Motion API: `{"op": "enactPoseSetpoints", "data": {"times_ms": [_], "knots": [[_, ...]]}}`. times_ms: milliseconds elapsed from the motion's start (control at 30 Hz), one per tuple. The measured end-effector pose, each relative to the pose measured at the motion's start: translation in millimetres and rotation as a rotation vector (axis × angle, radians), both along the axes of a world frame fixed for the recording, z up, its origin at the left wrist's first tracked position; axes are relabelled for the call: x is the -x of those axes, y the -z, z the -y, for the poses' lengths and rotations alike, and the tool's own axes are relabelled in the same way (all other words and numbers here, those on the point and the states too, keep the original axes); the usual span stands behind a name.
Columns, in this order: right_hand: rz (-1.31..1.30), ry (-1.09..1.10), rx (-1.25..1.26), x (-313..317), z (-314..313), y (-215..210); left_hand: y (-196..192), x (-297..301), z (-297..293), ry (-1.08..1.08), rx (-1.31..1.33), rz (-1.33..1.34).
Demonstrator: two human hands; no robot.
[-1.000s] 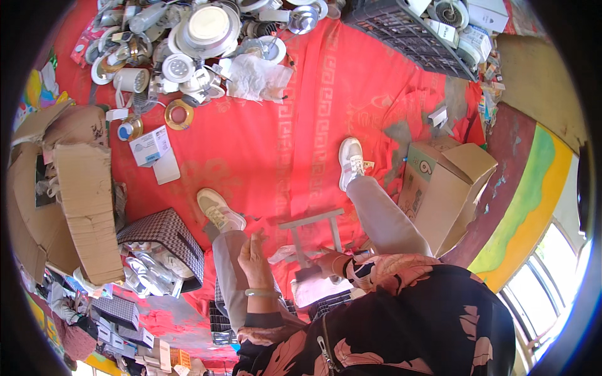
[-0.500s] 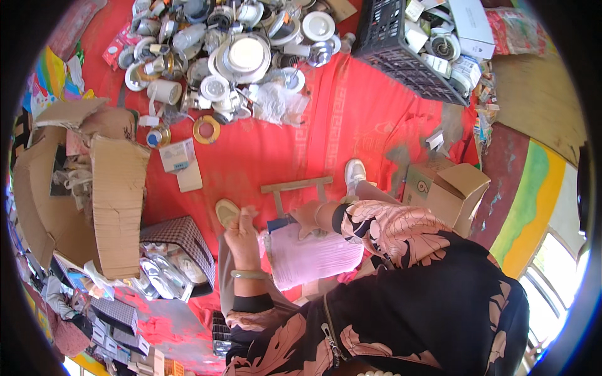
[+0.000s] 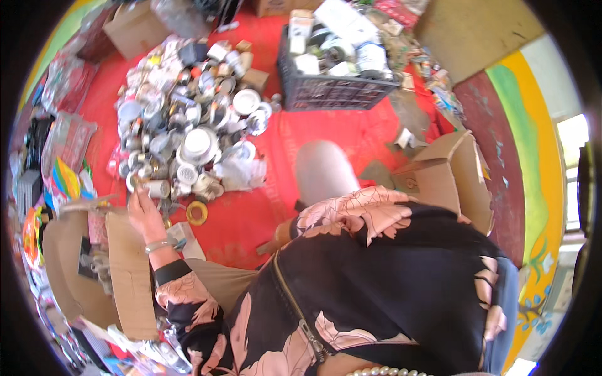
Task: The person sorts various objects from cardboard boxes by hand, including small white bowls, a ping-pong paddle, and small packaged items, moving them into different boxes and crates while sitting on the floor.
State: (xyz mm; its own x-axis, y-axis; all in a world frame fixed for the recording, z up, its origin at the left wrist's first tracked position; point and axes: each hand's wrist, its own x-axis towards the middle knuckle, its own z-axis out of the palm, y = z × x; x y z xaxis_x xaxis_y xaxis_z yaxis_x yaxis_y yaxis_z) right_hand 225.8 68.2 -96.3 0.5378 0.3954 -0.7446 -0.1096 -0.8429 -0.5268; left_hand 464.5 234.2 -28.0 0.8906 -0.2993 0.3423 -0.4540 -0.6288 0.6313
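- Left hand (image 3: 144,213): reaches forward to the near edge of the heap (image 3: 188,119). The fingers are bent together at a small cylinder (image 3: 155,188); whether they clamp it or only touch it cannot be told. A bangle (image 3: 157,245) sits on the wrist.
- Cylinder: pale and short, lying on its side at the heap's lower left rim, just above the fingertips. Its long axis runs roughly left to right, and the open round end faces right.
- Right hand: hidden behind the person's body and patterned sleeve (image 3: 351,213); its state cannot be told.
- Heap: many round metal and white parts, lids and cups, piled on the red mat (image 3: 326,131). A large white disc (image 3: 197,143) lies near its middle.
- Tape roll (image 3: 197,213): a yellow ring lying flat on the mat, just right of the left hand and below the heap.
- Flattened cardboard (image 3: 128,269): lies under and left of the left forearm, with its long side running near to far.
- Dark crate (image 3: 332,88): stands at the far side, right of the heap, filled with boxes and round parts.
- Open carton (image 3: 451,169): stands at the right, beside the person's knee (image 3: 323,169).
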Motion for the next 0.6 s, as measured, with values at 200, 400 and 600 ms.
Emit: {"op": "enactPoseSetpoints", "data": {"times_ms": [200,400,600], "knots": [[1.279,0.294,0.241,57.4,139.4,-99.6,64.8,4.5,14.3,0.068,-0.21,-0.082],[0.285,0.87,1.12,344.6,277.0,-79.8,41.5,64.6,-5.0,0.157,0.056,-0.225],[0.204,1.895,1.036,463.7,315.4,-108.3,8.8,100.3,-29.2,0.118,0.159,-0.242]]}}
